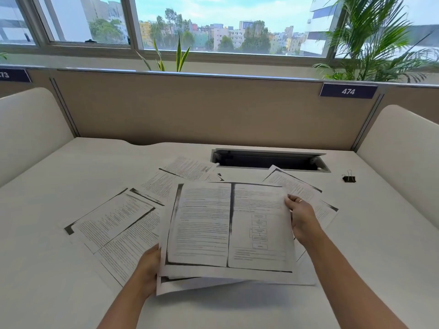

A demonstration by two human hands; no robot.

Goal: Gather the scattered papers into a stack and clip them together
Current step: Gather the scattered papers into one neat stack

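A small stack of photocopied papers (228, 229) is lifted a little above the white desk (71, 176). My left hand (148, 269) grips its lower left edge, fingers hidden beneath. At the stack's right edge my right hand (303, 217) holds the top sheet. Loose sheets lie on the desk: two overlapping ones on the left (111, 224), others behind the stack (187, 168), and some on the right (297, 184), partly hidden by my right hand. A black binder clip (349, 178) rests at the far right of the desk.
An open cable tray slot (270, 160) is cut into the desk behind the papers. A beige partition (190, 108) closes the back, and rounded cream side dividers (403, 157) flank the desk. Plants stand behind the partition.
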